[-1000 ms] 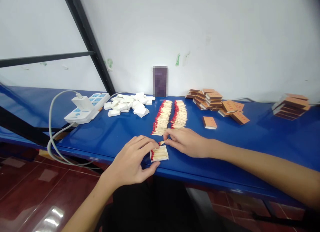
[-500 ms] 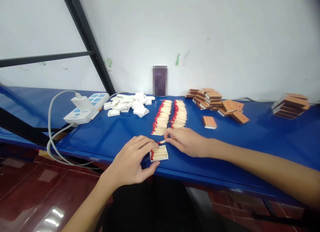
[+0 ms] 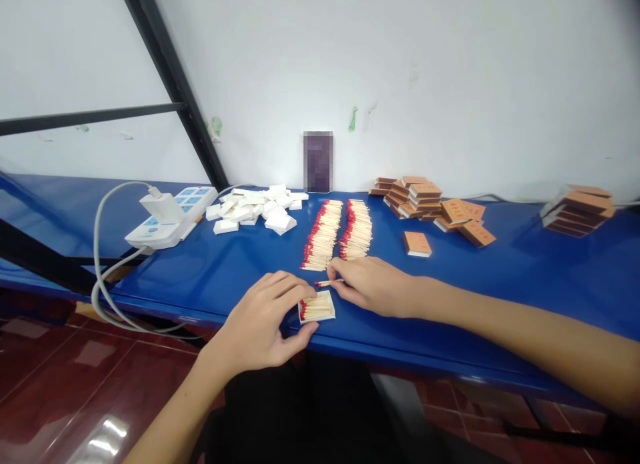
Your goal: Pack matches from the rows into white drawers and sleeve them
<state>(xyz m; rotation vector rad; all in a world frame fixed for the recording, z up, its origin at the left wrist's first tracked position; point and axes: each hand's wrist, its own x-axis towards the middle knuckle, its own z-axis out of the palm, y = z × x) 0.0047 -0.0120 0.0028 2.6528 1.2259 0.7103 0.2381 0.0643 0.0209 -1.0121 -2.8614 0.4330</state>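
My left hand (image 3: pixel 265 321) grips a small white matchbox tray (image 3: pixel 317 309) filled with red-tipped matches, near the front edge of the blue table (image 3: pixel 225 264). Thumb and fingers close round the tray's left side. My right hand (image 3: pixel 373 284) pinches a single match (image 3: pixel 327 283) just above the tray, red tip pointing left. Two rows of loose red-tipped matches (image 3: pixel 340 234) lie directly behind both hands.
A heap of white inner trays (image 3: pixel 257 207) sits at back left beside a white power strip (image 3: pixel 170 214) with a grey cable. Orange matchbox sleeves (image 3: pixel 430 204) are stacked back right, one lone sleeve (image 3: pixel 417 243) nearer, another stack (image 3: pixel 580 209) far right. A black frame bar slants behind.
The match in my right hand has tipped from slanted to nearly level over the tray. Both hands stay almost where they were.
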